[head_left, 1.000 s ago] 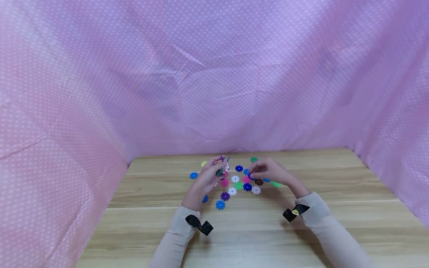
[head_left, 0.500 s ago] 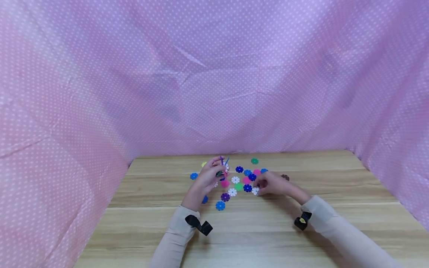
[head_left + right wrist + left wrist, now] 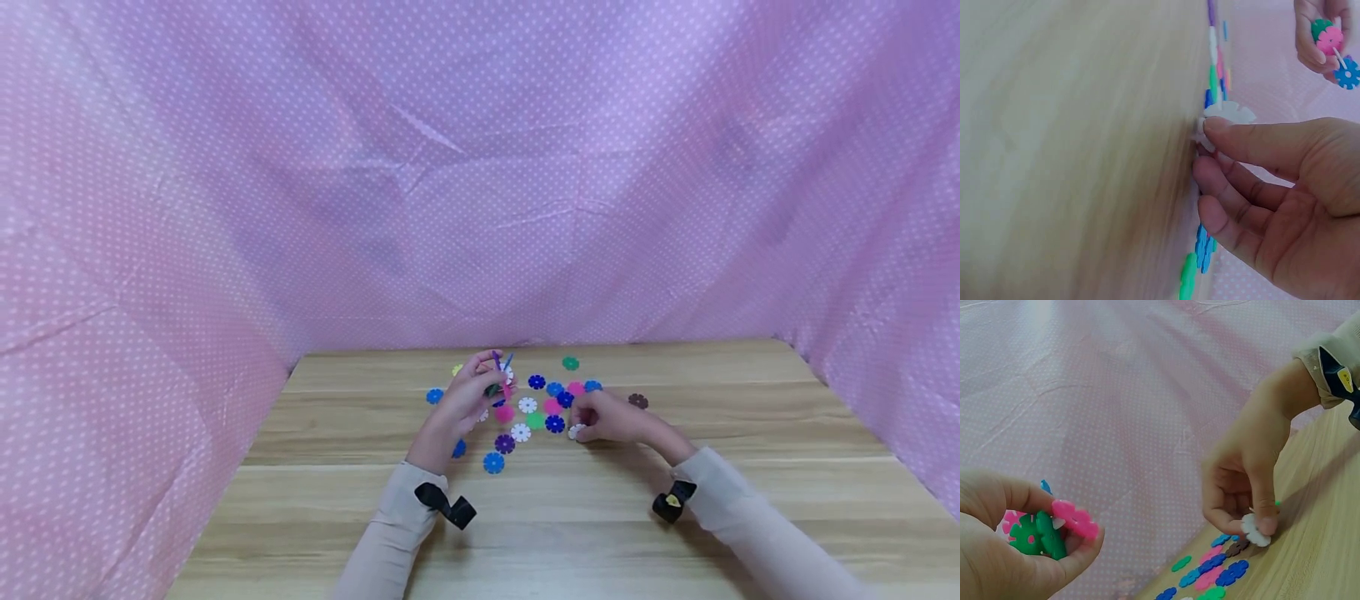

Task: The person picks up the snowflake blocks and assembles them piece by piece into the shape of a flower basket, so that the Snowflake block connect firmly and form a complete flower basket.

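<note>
My left hand (image 3: 467, 398) grips a cluster of interlocked snowflake discs (image 3: 1050, 534) above the table. Green, pink, blue, white and purple pieces show in it; some are partly hidden by the fingers. Lower and to the right, my right hand (image 3: 611, 417) pinches a white snowflake disc (image 3: 1254, 530) between thumb and fingertips, close to the tabletop. The right wrist view shows this white disc (image 3: 1232, 112) tilted up on edge, with the other fingers curled below it. The two hands are apart.
Several loose snowflake discs lie flat between and around the hands, among them a purple disc (image 3: 505, 443), a light blue disc (image 3: 493, 462), a dark green disc (image 3: 571, 363) and a brown disc (image 3: 637, 402). A pink dotted cloth (image 3: 480, 183) hangs behind the wooden table (image 3: 540, 533).
My right hand has come down and slightly right from a dark blue disc to the white disc, which it now pinches and tilts. The left hand keeps its place with the cluster.
</note>
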`<action>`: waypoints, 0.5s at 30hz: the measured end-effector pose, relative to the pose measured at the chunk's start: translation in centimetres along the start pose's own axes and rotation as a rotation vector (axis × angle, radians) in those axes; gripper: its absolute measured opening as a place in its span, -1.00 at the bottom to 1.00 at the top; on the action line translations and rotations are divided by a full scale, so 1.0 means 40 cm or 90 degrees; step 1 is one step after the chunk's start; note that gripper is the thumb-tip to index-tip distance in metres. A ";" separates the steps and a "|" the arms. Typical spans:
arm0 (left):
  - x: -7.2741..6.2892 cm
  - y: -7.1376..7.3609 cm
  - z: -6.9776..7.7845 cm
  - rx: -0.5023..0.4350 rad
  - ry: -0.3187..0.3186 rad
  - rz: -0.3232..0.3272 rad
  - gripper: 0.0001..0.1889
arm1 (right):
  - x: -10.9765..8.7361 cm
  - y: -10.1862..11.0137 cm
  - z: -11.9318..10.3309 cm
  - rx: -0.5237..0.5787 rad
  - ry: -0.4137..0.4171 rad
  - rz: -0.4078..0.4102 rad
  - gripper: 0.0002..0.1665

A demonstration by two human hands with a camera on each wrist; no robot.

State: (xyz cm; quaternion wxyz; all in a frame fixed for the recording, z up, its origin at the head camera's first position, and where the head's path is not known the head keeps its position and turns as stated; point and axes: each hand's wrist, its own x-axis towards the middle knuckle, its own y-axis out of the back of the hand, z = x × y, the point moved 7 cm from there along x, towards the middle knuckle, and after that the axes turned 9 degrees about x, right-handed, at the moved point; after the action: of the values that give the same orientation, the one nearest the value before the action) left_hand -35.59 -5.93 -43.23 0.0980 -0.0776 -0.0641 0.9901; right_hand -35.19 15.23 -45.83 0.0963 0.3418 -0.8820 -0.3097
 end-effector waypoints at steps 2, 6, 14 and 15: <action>-0.001 -0.002 0.001 0.001 -0.006 -0.008 -0.49 | 0.004 0.004 -0.006 0.009 0.016 0.018 -0.92; 0.000 -0.004 0.001 0.009 -0.013 -0.023 -0.49 | 0.016 0.024 -0.028 0.040 0.039 0.067 -0.96; 0.004 -0.005 -0.005 0.007 -0.016 -0.032 -0.50 | 0.046 0.073 -0.106 0.117 0.077 0.181 -0.75; 0.004 -0.005 -0.005 0.004 -0.017 -0.031 -0.50 | 0.049 0.076 -0.116 0.128 0.084 0.192 -0.75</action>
State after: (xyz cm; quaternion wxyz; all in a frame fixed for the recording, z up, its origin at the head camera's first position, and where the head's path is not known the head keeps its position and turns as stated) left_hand -35.67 -5.68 -43.44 0.1214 -0.0626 -0.0643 0.9885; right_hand -36.54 13.44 -40.38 0.1647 0.2333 -0.9416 -0.1786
